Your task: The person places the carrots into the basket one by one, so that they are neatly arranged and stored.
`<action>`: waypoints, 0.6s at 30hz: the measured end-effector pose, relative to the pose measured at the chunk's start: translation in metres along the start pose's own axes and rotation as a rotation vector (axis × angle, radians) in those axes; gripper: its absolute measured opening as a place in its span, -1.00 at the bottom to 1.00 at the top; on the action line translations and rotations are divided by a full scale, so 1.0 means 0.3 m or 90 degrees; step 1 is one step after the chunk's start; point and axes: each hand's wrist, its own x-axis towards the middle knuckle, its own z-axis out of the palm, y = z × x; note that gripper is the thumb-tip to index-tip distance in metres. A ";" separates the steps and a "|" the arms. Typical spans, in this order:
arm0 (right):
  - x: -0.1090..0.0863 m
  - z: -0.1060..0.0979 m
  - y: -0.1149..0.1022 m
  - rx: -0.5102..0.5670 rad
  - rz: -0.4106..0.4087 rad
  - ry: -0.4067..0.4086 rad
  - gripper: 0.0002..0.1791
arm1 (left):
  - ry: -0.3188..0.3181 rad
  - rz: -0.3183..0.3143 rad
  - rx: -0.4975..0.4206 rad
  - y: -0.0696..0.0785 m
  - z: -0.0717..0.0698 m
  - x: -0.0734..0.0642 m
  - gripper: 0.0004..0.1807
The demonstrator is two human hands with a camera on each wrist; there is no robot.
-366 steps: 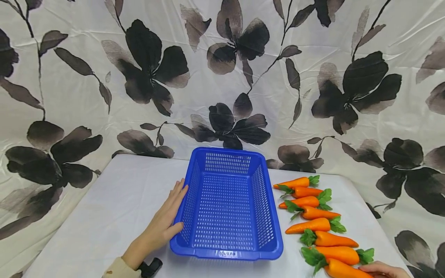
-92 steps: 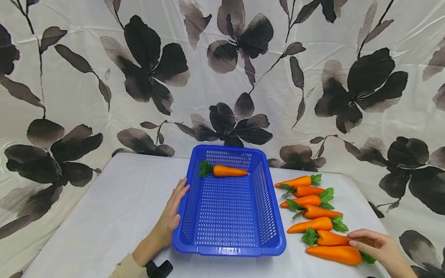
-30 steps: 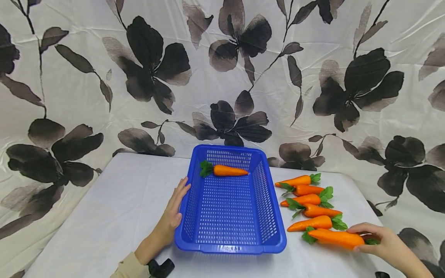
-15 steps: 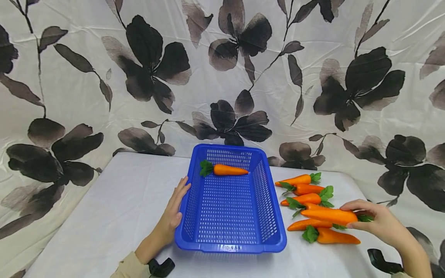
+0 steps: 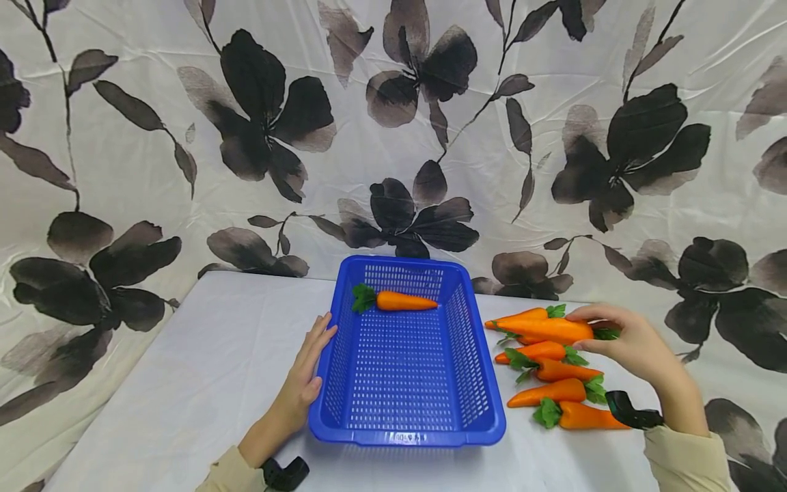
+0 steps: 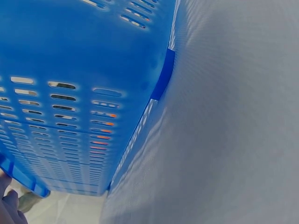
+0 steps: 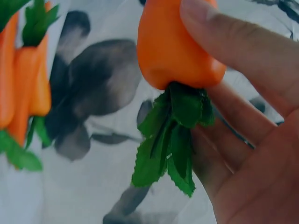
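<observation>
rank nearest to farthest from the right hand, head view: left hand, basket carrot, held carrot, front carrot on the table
1. Held carrot: in the right hand
2. Front carrot: on the table, right side
3. Basket carrot: at the far end of the basket
4. Left hand: at the basket's left side

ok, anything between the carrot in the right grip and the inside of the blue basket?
Yes: the basket rim at the tip of the held carrot, which would likely need lifting over it. Loose carrots appear to lie below, not across the way; nothing else visible stands between. Can't tell whether tip and rim touch.
</observation>
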 end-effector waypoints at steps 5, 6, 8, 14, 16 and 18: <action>0.076 0.017 -0.057 0.001 -0.004 0.014 -0.59 | 0.003 -0.003 0.005 0.000 -0.001 -0.001 -0.24; 0.091 0.021 -0.069 0.004 -0.002 0.016 -0.59 | 0.003 -0.004 0.006 0.001 -0.001 -0.001 -0.24; 0.120 0.030 -0.093 0.011 0.005 0.021 -0.58 | 0.005 -0.004 0.006 0.001 -0.002 -0.001 -0.24; 0.209 0.060 -0.172 0.043 0.026 0.026 -0.58 | 0.014 0.003 0.004 -0.001 -0.001 0.002 -0.22; 0.244 0.071 -0.194 0.050 0.027 0.027 -0.59 | 0.017 0.006 0.004 -0.002 0.000 0.003 -0.22; 0.282 0.084 -0.215 0.062 0.022 0.028 -0.60 | 0.020 0.009 0.006 -0.002 0.000 0.004 -0.21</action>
